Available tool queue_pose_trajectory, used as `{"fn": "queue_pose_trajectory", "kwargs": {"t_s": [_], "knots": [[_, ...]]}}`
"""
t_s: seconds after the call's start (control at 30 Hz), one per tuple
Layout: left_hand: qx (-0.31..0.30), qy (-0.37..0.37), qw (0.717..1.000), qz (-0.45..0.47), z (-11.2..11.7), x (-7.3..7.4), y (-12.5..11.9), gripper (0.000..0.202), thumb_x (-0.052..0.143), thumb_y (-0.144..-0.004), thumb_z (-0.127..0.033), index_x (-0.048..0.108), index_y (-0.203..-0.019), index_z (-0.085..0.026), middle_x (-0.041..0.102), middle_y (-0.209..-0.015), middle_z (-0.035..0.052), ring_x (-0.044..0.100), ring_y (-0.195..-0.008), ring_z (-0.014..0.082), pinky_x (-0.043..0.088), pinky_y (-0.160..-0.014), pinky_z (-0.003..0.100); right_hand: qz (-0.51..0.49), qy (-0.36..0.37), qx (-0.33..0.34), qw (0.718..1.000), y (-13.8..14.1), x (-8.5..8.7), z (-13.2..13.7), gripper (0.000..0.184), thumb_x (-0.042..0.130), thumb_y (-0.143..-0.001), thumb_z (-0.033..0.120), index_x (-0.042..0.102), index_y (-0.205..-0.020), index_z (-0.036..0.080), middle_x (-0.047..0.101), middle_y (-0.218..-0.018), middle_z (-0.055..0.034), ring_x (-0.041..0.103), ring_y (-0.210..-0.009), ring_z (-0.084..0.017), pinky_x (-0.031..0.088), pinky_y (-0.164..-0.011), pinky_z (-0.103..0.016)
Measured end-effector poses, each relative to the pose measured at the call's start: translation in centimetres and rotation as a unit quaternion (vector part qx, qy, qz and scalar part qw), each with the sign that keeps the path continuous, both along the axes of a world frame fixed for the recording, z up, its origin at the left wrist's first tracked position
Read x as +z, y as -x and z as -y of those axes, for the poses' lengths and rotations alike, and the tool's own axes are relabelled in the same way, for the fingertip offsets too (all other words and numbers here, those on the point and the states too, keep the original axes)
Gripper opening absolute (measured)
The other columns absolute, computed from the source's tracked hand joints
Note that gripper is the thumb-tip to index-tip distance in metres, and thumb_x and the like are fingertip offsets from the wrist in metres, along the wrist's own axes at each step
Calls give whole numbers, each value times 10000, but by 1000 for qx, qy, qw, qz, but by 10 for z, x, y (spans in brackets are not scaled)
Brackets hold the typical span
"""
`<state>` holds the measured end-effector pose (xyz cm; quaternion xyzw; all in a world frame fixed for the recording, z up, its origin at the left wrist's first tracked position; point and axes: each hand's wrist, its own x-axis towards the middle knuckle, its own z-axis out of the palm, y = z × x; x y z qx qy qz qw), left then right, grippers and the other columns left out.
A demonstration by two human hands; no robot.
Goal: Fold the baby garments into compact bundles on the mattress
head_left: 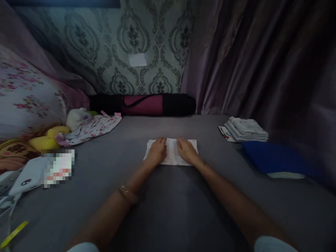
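Cloth lies folded on the grey sheet, smoothing or folding apparently under way; left hand and right hand rest on it, fingers of each grip together, any pinch impossible to tell; the next move likely calls for even pressure.

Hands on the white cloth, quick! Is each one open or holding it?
Left hand: on the white cloth; can't tell if it's open or gripping.
Right hand: also on the white cloth; can't tell either.
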<state>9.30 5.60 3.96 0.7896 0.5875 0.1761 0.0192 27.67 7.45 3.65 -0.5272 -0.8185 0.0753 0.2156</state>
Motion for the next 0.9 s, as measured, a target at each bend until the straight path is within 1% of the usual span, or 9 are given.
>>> {"fn": "queue_pose_trajectory", "kwargs": {"t_s": [0.03,0.07,0.13,0.2,0.3,0.4,0.6,0.73,0.9], "knots": [[9,11,1000,-14,1,-1,-10,450,345,-882,-157,439,-1319,-106,479,-1375,166,414,-1290,239,308,-1075,383,6,15,35,999,13,-2,2,447,262,-947,209,457,-1343,138,497,-1371,-126,432,-1270,-192,290,-1070,-328],[22,21,999,-26,2,-3,-17,476,341,-879,-145,413,-1346,-81,444,-1409,181,375,-1326,254,279,-1094,403,13,30,50,998,24,-4,4,465,263,-946,212,425,-1374,128,449,-1423,-122,383,-1316,-193,251,-1098,-346],[53,44,996,-48,2,-10,-25,500,323,-893,-149,378,-1379,-48,387,-1454,198,314,-1368,280,236,-1116,434,33,53,53,997,39,-11,7,497,271,-940,214,375,-1413,102,367,-1484,-126,300,-1375,-206,187,-1129,-381],[65,62,994,-62,2,-18,-24,504,293,-922,-190,358,-1402,-53,349,-1484,179,284,-1385,284,218,-1126,439,51,57,44,996,44,-18,8,515,265,-936,217,366,-1420,70,346,-1494,-136,271,-1391,-216,149,-1142,-388],[79,65,992,-69,3,-25,-17,517,250,-956,-285,354,-1424,-93,323,-1505,151,278,-1388,291,212,-1127,451,68,48,44,996,43,-23,9,530,246,-942,239,374,-1416,40,354,-1488,-141,263,-1395,-227,128,-1149,-382],[101,56,991,-68,4,-28,-14,535,256,-957,-347,367,-1429,-121,331,-1497,167,291,-1379,313,215,-1118,472,72,41,34,996,40,-24,9,544,234,-949,278,378,-1416,39,356,-1488,-138,268,-1392,-238,145,-1145,-385],[146,44,986,-65,4,-33,-11,644,271,-929,-470,361,-1429,-74,365,-1472,194,290,-1374,341,198,-1119,491,83,28,-11,996,39,-25,12,567,248,-948,333,368,-1421,44,322,-1503,-145,232,-1405,-249,111,-1148,-423],[147,44,986,-67,4,-34,-8,683,258,-921,-512,361,-1430,-70,359,-1475,197,286,-1375,349,202,-1118,479,91,44,-36,994,38,-22,14,595,251,-948,390,348,-1432,56,287,-1517,-150,200,-1415,-259,103,-1143,-448],[130,53,988,-64,4,-33,-2,707,251,-924,-522,352,-1426,-35,343,-1475,220,274,-1380,355,200,-1120,472,115,63,-89,987,27,-18,16,664,282,-938,439,296,-1450,17,237,-1526,-196,176,-1415,-312,108,-1135,-472]]}}
